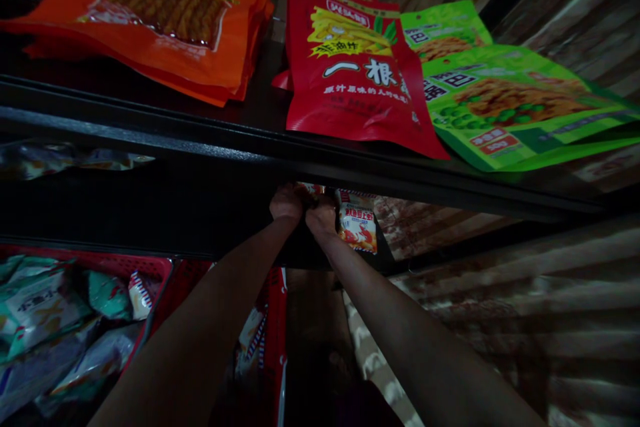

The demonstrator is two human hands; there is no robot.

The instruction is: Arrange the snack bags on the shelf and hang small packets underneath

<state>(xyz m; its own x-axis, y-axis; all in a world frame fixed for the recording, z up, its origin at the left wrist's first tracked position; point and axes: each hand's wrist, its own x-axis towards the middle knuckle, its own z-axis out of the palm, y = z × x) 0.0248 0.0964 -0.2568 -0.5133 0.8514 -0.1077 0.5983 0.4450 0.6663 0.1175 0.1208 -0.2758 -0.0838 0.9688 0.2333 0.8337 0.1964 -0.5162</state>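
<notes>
Bare forearms (395,327), two, extended below a black shelf (200,133) bearing orange (165,13), red (360,73) and green plastic snack packets (525,100). Red plastic basket (173,267), packet-filled: lower left. Left hand (287,205) and right hand (321,215): fingers curled at a small white-and-orange packet (312,188) between them, grip indiscernible. Similar packet (358,228): lay just beside the right hand.

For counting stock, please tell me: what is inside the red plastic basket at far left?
Teal and pale plastic packets and a small striped white packet are visible in the basket; anything beneath is covered.
</notes>
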